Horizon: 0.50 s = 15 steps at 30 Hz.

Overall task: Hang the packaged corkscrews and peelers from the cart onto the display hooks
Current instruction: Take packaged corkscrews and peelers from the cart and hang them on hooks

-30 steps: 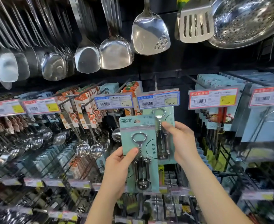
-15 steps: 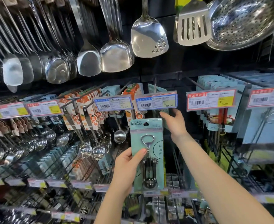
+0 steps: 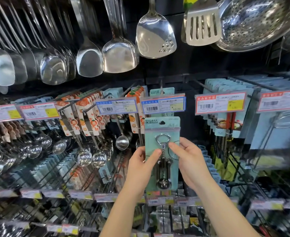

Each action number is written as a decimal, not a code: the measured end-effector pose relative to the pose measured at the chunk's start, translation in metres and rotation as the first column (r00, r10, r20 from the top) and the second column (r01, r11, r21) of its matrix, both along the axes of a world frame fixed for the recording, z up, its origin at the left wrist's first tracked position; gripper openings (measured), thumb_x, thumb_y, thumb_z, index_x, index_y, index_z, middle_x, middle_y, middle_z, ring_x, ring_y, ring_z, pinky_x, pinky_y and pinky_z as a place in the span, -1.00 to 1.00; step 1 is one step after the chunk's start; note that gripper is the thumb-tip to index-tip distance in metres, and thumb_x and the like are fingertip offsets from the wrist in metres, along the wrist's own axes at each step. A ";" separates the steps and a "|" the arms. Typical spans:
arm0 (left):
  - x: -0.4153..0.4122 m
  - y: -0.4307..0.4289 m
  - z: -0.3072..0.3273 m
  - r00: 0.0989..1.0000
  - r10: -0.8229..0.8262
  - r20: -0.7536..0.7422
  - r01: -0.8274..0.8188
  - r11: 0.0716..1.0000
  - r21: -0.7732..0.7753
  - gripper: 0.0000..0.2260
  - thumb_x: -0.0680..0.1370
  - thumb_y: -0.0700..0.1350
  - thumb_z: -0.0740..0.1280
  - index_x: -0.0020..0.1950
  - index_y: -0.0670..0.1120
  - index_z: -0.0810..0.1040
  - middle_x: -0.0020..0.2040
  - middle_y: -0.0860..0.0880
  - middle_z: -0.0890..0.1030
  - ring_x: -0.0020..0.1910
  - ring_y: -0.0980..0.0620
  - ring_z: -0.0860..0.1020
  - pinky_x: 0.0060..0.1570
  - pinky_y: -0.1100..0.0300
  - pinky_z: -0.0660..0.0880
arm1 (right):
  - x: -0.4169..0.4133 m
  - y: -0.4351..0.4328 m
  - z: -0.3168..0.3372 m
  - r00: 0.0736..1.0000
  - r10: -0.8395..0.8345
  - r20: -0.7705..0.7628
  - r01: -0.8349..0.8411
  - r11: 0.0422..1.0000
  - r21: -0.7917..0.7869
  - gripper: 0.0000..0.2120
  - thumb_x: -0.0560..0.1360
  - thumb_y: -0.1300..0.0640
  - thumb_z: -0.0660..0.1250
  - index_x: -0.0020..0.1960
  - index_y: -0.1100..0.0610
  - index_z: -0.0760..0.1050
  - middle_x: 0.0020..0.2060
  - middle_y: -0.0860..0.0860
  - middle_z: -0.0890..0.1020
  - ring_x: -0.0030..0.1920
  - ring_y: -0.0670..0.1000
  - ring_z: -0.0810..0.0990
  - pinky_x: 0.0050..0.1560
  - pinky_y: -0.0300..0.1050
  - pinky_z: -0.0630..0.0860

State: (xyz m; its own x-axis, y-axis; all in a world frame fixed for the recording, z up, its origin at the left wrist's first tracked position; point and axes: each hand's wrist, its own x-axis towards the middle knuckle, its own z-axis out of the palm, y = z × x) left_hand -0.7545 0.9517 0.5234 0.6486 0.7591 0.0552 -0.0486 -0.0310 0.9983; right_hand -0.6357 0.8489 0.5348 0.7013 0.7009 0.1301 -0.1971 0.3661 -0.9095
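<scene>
Head view: left hand (image 3: 140, 166) and right hand (image 3: 189, 159) pinch an upright corkscrew pack (image 3: 163, 129) by its sides, just below a price tag (image 3: 163, 105).

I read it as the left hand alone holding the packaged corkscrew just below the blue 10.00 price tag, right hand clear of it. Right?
Not quite: the head view shows the right hand gripping the packaged corkscrew too, opposite the left hand, just below the blue 10.00 price tag.

left hand (image 3: 140, 166) bare | right hand (image 3: 190, 161) bare | forearms (image 3: 223, 207) bare
</scene>
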 end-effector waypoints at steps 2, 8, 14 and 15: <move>-0.004 0.000 -0.002 0.996 -0.069 -0.052 0.072 0.996 0.049 -0.75 0.61 0.04 0.47 0.28 0.06 0.62 0.18 0.14 0.76 0.18 0.16 0.70 0.28 0.09 0.61 | 0.001 -0.002 0.006 0.999 -0.036 -0.006 0.036 0.999 0.030 -0.79 0.64 0.34 0.30 0.22 0.28 0.65 0.11 0.18 0.77 0.14 0.15 0.75 0.12 -0.01 0.67; -0.025 -0.001 -0.013 0.932 -0.276 -0.235 0.313 0.940 0.138 -0.66 0.59 -0.14 0.51 0.24 0.21 0.54 0.08 0.41 0.71 0.03 0.51 0.62 0.00 0.54 0.52 | 0.004 -0.005 0.022 0.991 -0.127 0.048 0.125 0.991 0.042 -0.83 0.63 0.33 0.34 0.14 0.23 0.68 0.04 0.16 0.78 0.03 0.09 0.78 -0.01 -0.09 0.68; -0.029 0.005 -0.012 0.958 -0.211 -0.194 0.251 0.944 0.213 -0.65 0.53 -0.09 0.58 0.27 0.14 0.63 0.18 0.25 0.73 0.18 0.30 0.65 0.14 0.39 0.56 | -0.002 -0.004 0.030 0.987 -0.134 0.084 0.128 0.989 0.075 -0.84 0.64 0.33 0.34 0.16 0.27 0.66 -0.01 0.13 0.79 -0.04 0.00 0.78 -0.10 -0.24 0.65; -0.030 0.005 -0.013 0.961 -0.207 -0.185 0.245 0.944 0.219 -0.66 0.53 -0.08 0.58 0.27 0.14 0.63 0.18 0.24 0.73 0.20 0.28 0.66 0.17 0.34 0.57 | -0.003 -0.004 0.032 0.987 -0.135 0.088 0.128 0.989 0.079 -0.84 0.64 0.33 0.34 0.17 0.28 0.65 -0.02 0.12 0.80 -0.06 -0.02 0.78 -0.11 -0.25 0.65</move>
State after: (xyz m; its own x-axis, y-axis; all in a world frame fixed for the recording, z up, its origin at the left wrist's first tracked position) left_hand -0.7849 0.9568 0.5106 0.8166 0.5687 0.0990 0.0753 -0.2749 0.9585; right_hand -0.6383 0.8454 0.5668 0.7693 0.5894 0.2465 -0.0584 0.4491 -0.8916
